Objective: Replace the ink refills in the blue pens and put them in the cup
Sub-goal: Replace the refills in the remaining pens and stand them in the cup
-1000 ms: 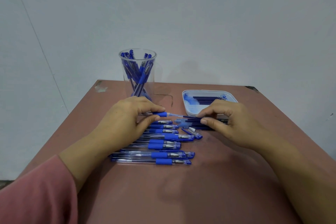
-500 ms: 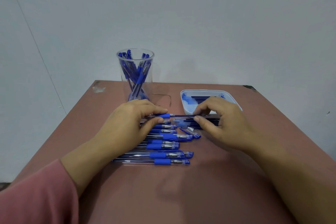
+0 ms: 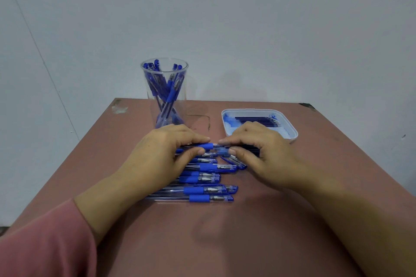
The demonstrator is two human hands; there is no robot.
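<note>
Fingertips and thumb of the left hand point(image 3: 162, 157) pinch a pen point(image 3: 206, 146) at its blue grip, holding it level just above the table point(image 3: 225, 243). The right hand point(image 3: 261, 155) comes in from the other side, with its curled fingers and thumb pinching the pen's clear front end. The two sets of fingertips almost touch. Whether the right hand grips the tip piece or a refill there I cannot tell, since the fingers cover it.

Beneath the hands a row of pens point(image 3: 202, 189) lies side by side, tips to the right, running toward the person. The left wrist crosses over the row's left ends.

Just beyond the left knuckles a clear cup point(image 3: 165, 92) stands upright, packed with more pens, close to the table's far edge. Beyond the right knuckles sits a white tray point(image 3: 292, 135), with dark refills point(image 3: 256, 120) lying along its far wall. The right hand hides the tray's near left corner. The tray's right rim is well in from the table's right edge.

A wide stretch of brown top shows to the right of the right hand, and another from the nearest pen back to the person. A pink sleeve point(image 3: 45, 245) fills the lower left corner. The far edge meets a pale wall point(image 3: 247, 18).
</note>
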